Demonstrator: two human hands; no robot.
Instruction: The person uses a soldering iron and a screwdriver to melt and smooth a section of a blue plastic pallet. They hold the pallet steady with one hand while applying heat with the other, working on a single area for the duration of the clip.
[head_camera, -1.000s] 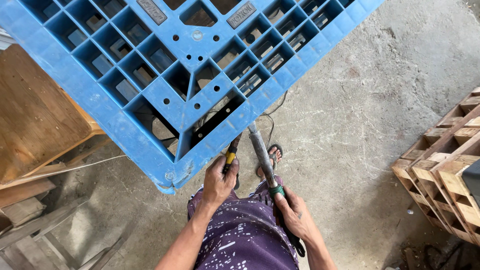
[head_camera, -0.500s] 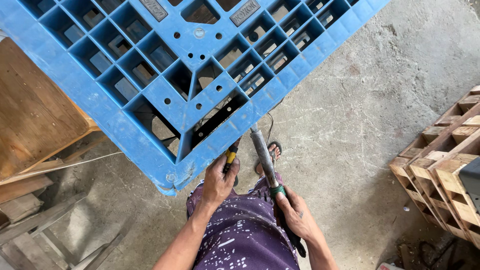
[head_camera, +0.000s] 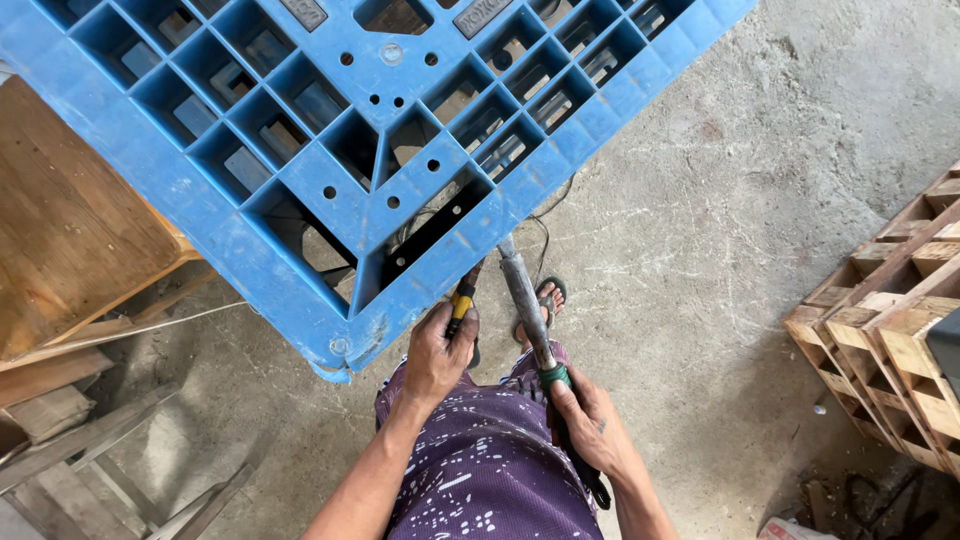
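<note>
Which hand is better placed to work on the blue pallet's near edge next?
Left, probably. The left hand grips a yellow-handled tool whose tip is right at the blue pallet edge. The right hand sits farther back, holding the long grey tool low on its shaft.

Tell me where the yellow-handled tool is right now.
In the head view, the yellow-handled tool sits low and centre, gripped in the left hand, its tip at the edge of the blue plastic pallet.

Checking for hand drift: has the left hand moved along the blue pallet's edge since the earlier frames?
No. The left hand grips the yellow-handled tool just below the blue pallet edge, as before.
</note>
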